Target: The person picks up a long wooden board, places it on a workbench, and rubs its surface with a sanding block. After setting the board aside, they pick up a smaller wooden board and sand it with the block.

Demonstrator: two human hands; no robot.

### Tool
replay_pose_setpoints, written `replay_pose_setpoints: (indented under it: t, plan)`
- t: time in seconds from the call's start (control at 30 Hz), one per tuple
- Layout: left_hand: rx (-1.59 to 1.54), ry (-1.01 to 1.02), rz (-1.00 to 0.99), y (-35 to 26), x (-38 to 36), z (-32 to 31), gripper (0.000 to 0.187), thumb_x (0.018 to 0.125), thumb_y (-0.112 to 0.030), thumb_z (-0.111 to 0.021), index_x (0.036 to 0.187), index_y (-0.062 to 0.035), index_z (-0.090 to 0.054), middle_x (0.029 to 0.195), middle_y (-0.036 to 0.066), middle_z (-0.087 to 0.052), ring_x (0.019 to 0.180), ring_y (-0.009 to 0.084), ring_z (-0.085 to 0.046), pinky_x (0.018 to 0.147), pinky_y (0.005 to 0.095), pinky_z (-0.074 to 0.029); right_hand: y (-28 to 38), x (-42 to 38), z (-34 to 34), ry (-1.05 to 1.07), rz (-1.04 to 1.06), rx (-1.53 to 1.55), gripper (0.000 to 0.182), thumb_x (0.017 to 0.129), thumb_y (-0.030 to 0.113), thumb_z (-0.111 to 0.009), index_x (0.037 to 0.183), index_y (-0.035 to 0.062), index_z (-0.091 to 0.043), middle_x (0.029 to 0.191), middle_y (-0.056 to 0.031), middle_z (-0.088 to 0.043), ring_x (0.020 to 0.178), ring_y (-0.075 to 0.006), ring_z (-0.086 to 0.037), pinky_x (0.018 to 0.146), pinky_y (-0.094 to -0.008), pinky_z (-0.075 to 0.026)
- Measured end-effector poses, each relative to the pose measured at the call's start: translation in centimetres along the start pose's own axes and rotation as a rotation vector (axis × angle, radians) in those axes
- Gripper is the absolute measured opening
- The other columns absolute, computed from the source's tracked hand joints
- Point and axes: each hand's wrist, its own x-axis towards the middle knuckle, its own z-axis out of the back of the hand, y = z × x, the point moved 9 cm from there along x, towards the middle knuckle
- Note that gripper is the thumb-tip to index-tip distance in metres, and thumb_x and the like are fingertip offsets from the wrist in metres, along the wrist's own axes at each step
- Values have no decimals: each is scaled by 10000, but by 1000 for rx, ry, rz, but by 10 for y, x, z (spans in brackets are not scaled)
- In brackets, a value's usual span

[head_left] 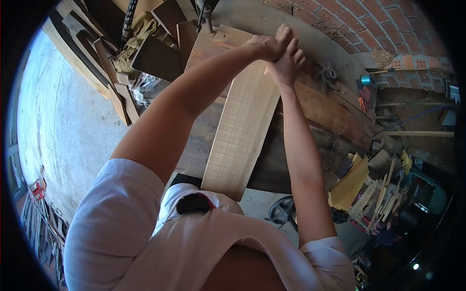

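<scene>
Red brick wall [388, 29] curves across the upper right of the frame, and below it a dark, worn workbench [320, 111] runs from the upper centre down toward the right. A long pale plank [240, 131] lies on the bench, its near end at the lower centre of the frame, just above the person's white shirt, and its far end under both hands at the top centre. The left hand [269, 46] is curled over the plank's far end, fingers pressed together and bent down onto the wood. The right hand [287, 63] sits just beside and partly beneath it, touching it, fingers closed side by side around the same end of the plank; the fingertips are hidden, so how tightly they grip cannot be told. Both arms are stretched out straight.

A small dark metal wheel [327, 75] stands on the bench just right of the hands. In the upper left, dark boards [155, 58] and offcuts lean in a loose heap beside the pale concrete floor [63, 126]. At the lower right a pile of thin wood scraps [374, 194] lies on the floor, with a yellowish sheet [348, 186] among them. No box or bin can be made out clearly.
</scene>
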Motion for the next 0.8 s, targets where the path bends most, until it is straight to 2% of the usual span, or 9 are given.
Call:
replay_pose_setpoints:
  t: [0.03, 0.07, 0.1, 0.2, 0.33, 0.47, 0.6, 0.67, 0.8]
  plan:
    - [-6, -44, -26, -3, -20, -1, 682, 1009, -406, -355, 1550, -129, -46, 912, 278, -681, 863, 419, -689, 702, 502, -521, 8, -22, 9, 20, -21, -9, 953, 693, 343, -799, 1408, -72, -326, 1140, -255, -480, 1042, -406, -476, 946, -487, -383]
    - [-18, 54, -10, -13, -57, -5, 702, 1003, -389, -359, 1555, -120, -19, 816, 259, -683, 771, 428, -688, 675, 509, -524, 17, -51, 22, 27, -28, 32, 966, 685, 335, -803, 1415, -75, -320, 1145, -254, -477, 1048, -405, -474, 952, -488, -384]
    - [-77, 187, 53, -19, -99, -13, 707, 1007, -419, -325, 1552, -110, 3, 873, 293, -681, 793, 450, -685, 736, 531, -518, 26, -89, 37, 35, -35, 72, 979, 676, 327, -806, 1421, -77, -315, 1150, -253, -474, 1054, -404, -472, 958, -489, -386]
    - [-44, 249, 62, -26, -223, -78, 770, 947, -267, -433, 1542, -34, -4, 773, 263, -678, 697, 422, -681, 644, 528, -528, 58, -202, 70, 239, -82, 142, 1034, 628, 250, -842, 1444, -72, -295, 1297, -278, -411, 1127, -426, -455, 1014, -497, -375]
    - [-71, 278, 130, -56, -348, -77, 880, 885, -209, -526, 1516, 61, 25, 631, 210, -646, 519, 371, -642, 484, 487, -502, 79, -303, 93, 309, 3, 223, 995, 670, 231, -808, 1461, -66, -283, 1329, -294, -387, 1168, -460, -443, 1014, -534, -389]
    - [-88, 359, 120, -46, -305, -74, 860, 919, -263, -491, 1537, -6, 48, 664, 227, -657, 558, 382, -655, 515, 490, -506, 73, -265, 84, 316, 42, 272, 1013, 649, 222, -821, 1463, -61, -288, 1337, -290, -385, 1164, -458, -448, 1010, -532, -392]
    - [-100, 212, 57, -27, -158, -25, 705, 1009, -359, -344, 1554, -76, 2, 687, 228, -656, 612, 411, -658, 548, 513, -496, 43, -137, 51, 151, -13, 196, 1001, 643, 198, -815, 1454, -62, -289, 1269, -270, -420, 1125, -441, -459, 995, -511, -392]
    - [-69, 175, -85, -21, -75, -11, 659, 1027, -479, -264, 1552, -138, -58, 821, 261, -673, 773, 431, -681, 691, 509, -512, 19, -69, 29, -3, -32, 108, 878, 705, 180, -756, 1423, -70, -316, 1204, -254, -449, 1069, -423, -467, 962, -504, -385]
    - [-71, 50, -32, -7, 19, 12, 642, 1021, -479, -311, 1553, -208, -77, 1002, 292, -657, 928, 432, -665, 773, 490, -494, -13, 25, -12, 16, 38, -9, 979, 685, 357, -799, 1426, -51, -306, 1150, -243, -494, 1041, -399, -495, 963, -486, -380]
